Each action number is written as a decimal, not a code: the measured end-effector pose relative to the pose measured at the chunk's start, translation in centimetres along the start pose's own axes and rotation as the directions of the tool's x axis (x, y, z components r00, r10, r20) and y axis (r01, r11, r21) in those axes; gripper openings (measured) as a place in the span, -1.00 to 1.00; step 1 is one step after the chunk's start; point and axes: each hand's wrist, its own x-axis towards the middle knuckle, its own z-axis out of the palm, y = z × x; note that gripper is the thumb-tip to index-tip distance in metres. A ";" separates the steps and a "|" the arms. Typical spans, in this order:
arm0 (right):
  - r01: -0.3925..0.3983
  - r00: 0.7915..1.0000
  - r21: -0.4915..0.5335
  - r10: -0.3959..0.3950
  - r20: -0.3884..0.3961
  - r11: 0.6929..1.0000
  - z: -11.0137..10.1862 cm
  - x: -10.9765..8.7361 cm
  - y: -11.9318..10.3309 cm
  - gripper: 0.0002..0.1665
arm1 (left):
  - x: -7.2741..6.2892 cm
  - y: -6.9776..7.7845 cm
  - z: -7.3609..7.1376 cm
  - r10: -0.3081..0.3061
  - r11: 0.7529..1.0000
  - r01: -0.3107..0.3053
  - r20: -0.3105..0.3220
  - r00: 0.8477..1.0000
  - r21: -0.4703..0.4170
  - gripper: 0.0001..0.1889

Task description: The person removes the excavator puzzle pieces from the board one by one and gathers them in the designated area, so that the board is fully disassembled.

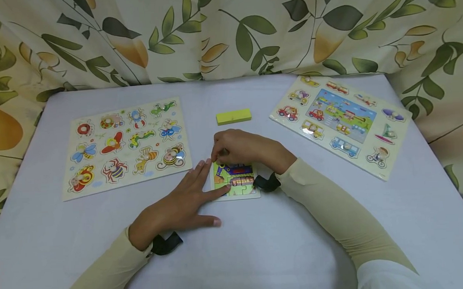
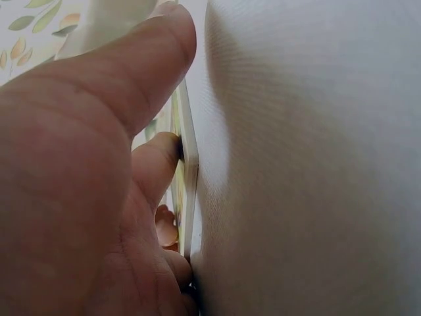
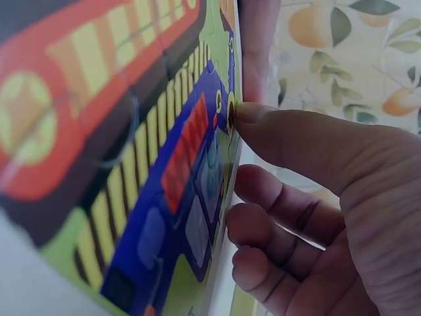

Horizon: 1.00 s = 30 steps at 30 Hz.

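Note:
A small jigsaw puzzle (image 1: 242,189) with a colourful vehicle picture lies flat on the table. My left hand (image 1: 183,202) is spread at its left side, one finger resting on the picture and the thumb off the board. In the left wrist view, a finger touches the rim of the puzzle board (image 2: 190,141). The right hand (image 1: 241,146) bends over the far left corner, covering the top of the picture. Seen from the right wrist, its thumb presses the face of the puzzle (image 3: 151,171) near the edge, with curled fingers along the far side.
To the left lies an insect puzzle board (image 1: 128,170). A vehicle puzzle board (image 1: 372,164) lies at an angle on the right. Behind the hands is a yellow-green block (image 1: 233,117). A leaf-patterned curtain (image 1: 226,32) hangs behind the white-covered table (image 1: 267,255).

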 end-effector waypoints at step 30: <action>-0.020 1.000 -0.085 0.020 0.002 0.996 0.8 0.6 -0.4 -0.74 | 0.0 -0.3 0.0 0.024 1.000 -0.024 -0.005 1.000 -0.016 -0.19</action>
